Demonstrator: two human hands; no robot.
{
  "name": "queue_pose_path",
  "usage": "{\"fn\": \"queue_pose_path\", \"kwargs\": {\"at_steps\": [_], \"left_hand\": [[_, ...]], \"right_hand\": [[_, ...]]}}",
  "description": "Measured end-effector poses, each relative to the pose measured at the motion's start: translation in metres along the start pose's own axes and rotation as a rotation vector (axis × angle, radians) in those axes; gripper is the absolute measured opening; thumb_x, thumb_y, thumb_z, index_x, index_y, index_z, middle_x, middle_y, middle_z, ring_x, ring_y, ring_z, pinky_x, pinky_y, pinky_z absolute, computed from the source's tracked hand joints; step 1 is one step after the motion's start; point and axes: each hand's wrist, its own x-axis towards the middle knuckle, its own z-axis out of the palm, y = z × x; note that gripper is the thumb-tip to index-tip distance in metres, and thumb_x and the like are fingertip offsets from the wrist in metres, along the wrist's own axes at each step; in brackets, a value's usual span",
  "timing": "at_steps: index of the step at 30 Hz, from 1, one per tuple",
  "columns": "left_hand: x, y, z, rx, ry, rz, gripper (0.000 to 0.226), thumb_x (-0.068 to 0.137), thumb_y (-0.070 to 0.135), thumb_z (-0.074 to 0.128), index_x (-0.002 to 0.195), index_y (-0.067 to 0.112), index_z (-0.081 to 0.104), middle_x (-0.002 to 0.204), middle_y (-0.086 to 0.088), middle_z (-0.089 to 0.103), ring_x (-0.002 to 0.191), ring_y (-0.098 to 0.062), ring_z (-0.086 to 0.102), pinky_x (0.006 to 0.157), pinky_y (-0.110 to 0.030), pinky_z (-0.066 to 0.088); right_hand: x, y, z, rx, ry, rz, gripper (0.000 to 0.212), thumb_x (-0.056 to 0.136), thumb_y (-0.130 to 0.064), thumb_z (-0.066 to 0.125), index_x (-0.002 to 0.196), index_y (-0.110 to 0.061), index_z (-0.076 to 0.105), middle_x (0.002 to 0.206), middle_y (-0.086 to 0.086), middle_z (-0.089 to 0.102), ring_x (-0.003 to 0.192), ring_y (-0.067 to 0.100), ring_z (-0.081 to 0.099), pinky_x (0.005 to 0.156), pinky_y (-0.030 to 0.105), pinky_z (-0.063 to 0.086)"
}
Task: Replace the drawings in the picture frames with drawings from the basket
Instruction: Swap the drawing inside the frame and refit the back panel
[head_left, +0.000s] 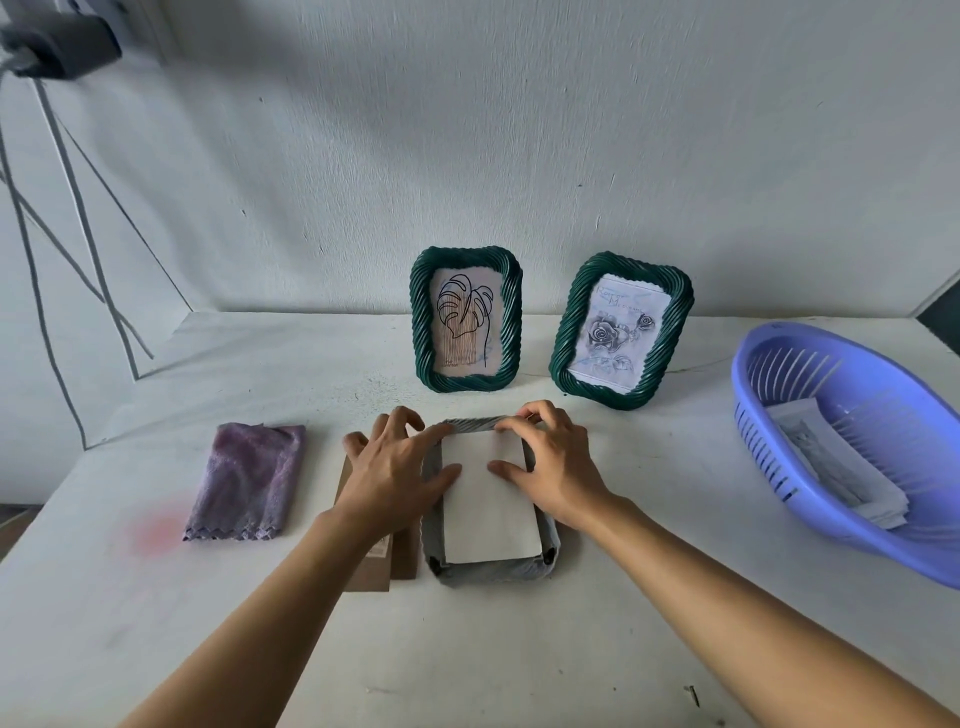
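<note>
on the white table (571, 649) the purple basket (740, 374) of drawings (841, 467) sits well right; a leaf frame (422, 312) and a rose frame (675, 322) stand far. the grey frame (488, 574) lies near, back up, long axis near to far, a white sheet (488, 509) on it. the left hand (395, 467) presses its left edge, fingers spread; the right hand (550, 457), nearer the basket, curls over its far right rim

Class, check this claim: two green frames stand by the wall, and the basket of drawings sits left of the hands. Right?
Wrong side: in the head view the basket sits right of the left hand and the right hand. The rest holds.
</note>
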Motion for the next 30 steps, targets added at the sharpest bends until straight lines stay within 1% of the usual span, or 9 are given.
{"fn": "queue_pose_path", "kwargs": {"at_steps": [7,11,15,19,23,26,28,29,30], "left_hand": [[-0.002,0.002,0.003,-0.035,0.052,0.025,0.048,0.089,0.055,0.064,0.135,0.041,0.057,0.13,0.004,0.047,0.126,-0.019,0.041,0.09,-0.043,0.023],[0.001,0.006,0.001,-0.077,0.076,0.046,0.038,0.084,0.044,0.074,0.119,0.037,0.058,0.124,0.005,0.049,0.12,-0.019,0.043,0.092,-0.045,0.026],[0.004,0.011,-0.003,-0.117,0.065,0.083,0.035,0.083,0.037,0.076,0.109,0.033,0.053,0.115,0.014,0.06,0.111,-0.017,0.044,0.083,-0.04,0.022],[0.003,0.011,-0.002,-0.116,0.052,0.099,0.036,0.086,0.036,0.074,0.112,0.034,0.049,0.106,0.015,0.066,0.107,-0.016,0.05,0.079,-0.039,0.021],[0.001,0.01,0.0,-0.117,0.072,0.1,0.04,0.085,0.031,0.074,0.118,0.036,0.052,0.099,0.015,0.062,0.103,-0.016,0.055,0.08,-0.038,0.022],[-0.002,0.011,-0.001,-0.185,0.125,0.131,0.038,0.085,0.022,0.074,0.118,0.033,0.058,0.095,0.013,0.06,0.094,-0.015,0.06,0.085,-0.04,0.03],[-0.004,0.011,-0.002,-0.289,0.166,0.18,0.035,0.087,0.014,0.073,0.117,0.029,0.062,0.095,0.011,0.061,0.084,-0.01,0.063,0.086,-0.043,0.044],[-0.005,0.012,-0.004,-0.357,0.186,0.197,0.033,0.088,0.011,0.072,0.117,0.026,0.064,0.096,0.011,0.061,0.081,-0.005,0.063,0.083,-0.041,0.052],[-0.005,0.015,-0.008,-0.413,0.196,0.201,0.033,0.09,0.009,0.071,0.117,0.025,0.065,0.097,0.01,0.061,0.08,0.0,0.062,0.079,-0.033,0.056]], "right_hand": [[-0.004,0.001,0.005,-0.001,0.062,-0.019,0.045,0.077,-0.046,0.078,0.115,-0.025,0.066,0.116,-0.001,0.051,0.111,0.021,0.051,0.085,0.04,0.041],[-0.008,-0.002,0.007,-0.017,0.089,-0.032,0.044,0.078,-0.042,0.078,0.115,-0.024,0.063,0.114,-0.003,0.054,0.111,0.021,0.052,0.085,0.042,0.043],[-0.007,-0.005,0.003,-0.008,0.094,-0.042,0.042,0.081,-0.041,0.076,0.116,-0.023,0.061,0.114,-0.004,0.057,0.112,0.02,0.051,0.088,0.043,0.042],[-0.007,-0.003,-0.009,0.05,0.068,-0.011,0.048,0.084,-0.041,0.074,0.126,-0.024,0.059,0.121,-0.003,0.057,0.117,0.018,0.051,0.091,0.043,0.043],[-0.015,0.002,-0.032,0.09,0.083,0.051,0.042,0.086,-0.035,0.071,0.125,-0.027,0.059,0.12,-0.006,0.061,0.117,0.019,0.054,0.096,0.048,0.045],[-0.027,0.007,-0.051,0.07,0.119,0.069,0.038,0.087,-0.028,0.071,0.123,-0.025,0.061,0.115,-0.008,0.063,0.114,0.019,0.057,0.096,0.05,0.045],[-0.034,0.01,-0.064,0.037,0.185,0.063,0.035,0.086,-0.024,0.072,0.12,-0.025,0.063,0.111,-0.008,0.063,0.111,0.018,0.058,0.093,0.05,0.046],[-0.037,0.012,-0.07,0.011,0.221,0.06,0.034,0.086,-0.022,0.072,0.118,-0.024,0.064,0.109,-0.008,0.064,0.109,0.019,0.059,0.09,0.049,0.047],[-0.039,0.014,-0.078,-0.024,0.257,0.059,0.033,0.086,-0.021,0.073,0.117,-0.024,0.064,0.109,-0.007,0.064,0.108,0.019,0.059,0.088,0.049,0.047]]}}
